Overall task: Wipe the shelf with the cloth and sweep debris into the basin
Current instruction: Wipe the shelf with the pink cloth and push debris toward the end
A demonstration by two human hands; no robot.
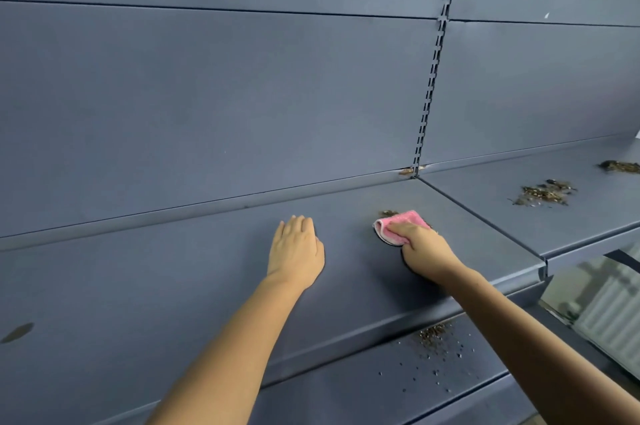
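Cloth (398,226) gripped by right hand (424,251) on shelf (173,286); left hand (295,251) flat.

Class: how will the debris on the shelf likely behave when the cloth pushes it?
The debris looks like loose, light flakes, so it probably slides ahead of the cloth the right hand grips. Bits seem apt to scatter: some already lie on the lower shelf.

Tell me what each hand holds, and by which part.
Right hand grips the folded pink cloth by its near edge. Left hand lies flat on the shelf, holding nothing.
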